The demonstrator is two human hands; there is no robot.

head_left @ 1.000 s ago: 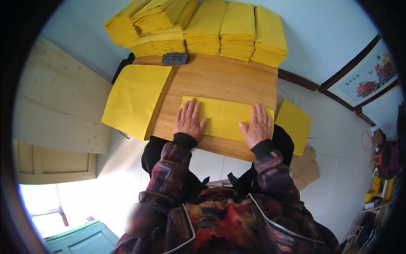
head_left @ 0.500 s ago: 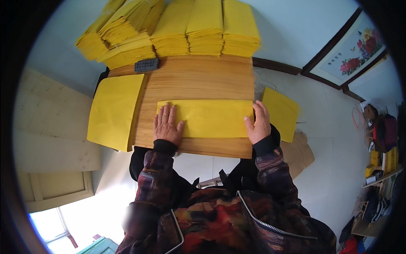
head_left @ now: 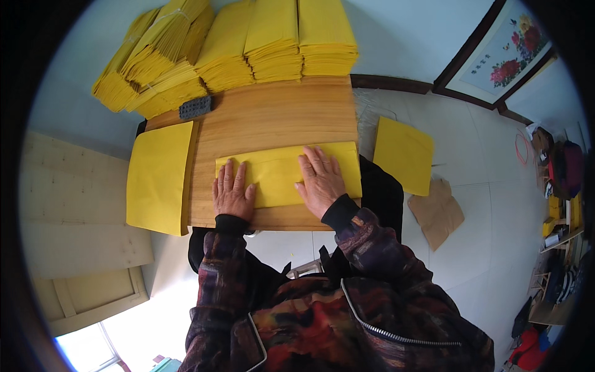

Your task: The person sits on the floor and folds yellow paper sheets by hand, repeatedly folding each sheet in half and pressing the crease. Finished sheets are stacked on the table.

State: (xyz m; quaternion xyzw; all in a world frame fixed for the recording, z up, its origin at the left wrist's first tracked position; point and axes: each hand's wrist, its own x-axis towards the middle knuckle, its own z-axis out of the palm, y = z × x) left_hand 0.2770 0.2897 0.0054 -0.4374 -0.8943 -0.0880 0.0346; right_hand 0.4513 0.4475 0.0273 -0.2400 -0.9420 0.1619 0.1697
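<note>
A folded sheet of yellow paper (head_left: 279,177) lies lengthwise across the near part of the wooden table (head_left: 273,115). On its left end rests my left hand (head_left: 233,193), fingers stretched out and palm down. My right hand (head_left: 321,180) presses flat on the sheet right of its middle, fingers extended and thumb pointing left. Neither hand grips anything. To the left, a stack of flat yellow sheets (head_left: 158,177) sits at the table's edge.
Bundles of folded yellow paper (head_left: 273,31) stand along the table's far side. A dark grey textured block (head_left: 196,108) lies before them. Right of the table are more yellow sheets (head_left: 403,155) and a piece of brown paper (head_left: 437,214). A framed flower picture (head_left: 502,59) leans at the wall.
My right hand has slid left from the sheet's right end onto its surface. My left hand stays on the left end. The whole view has shifted slightly.
</note>
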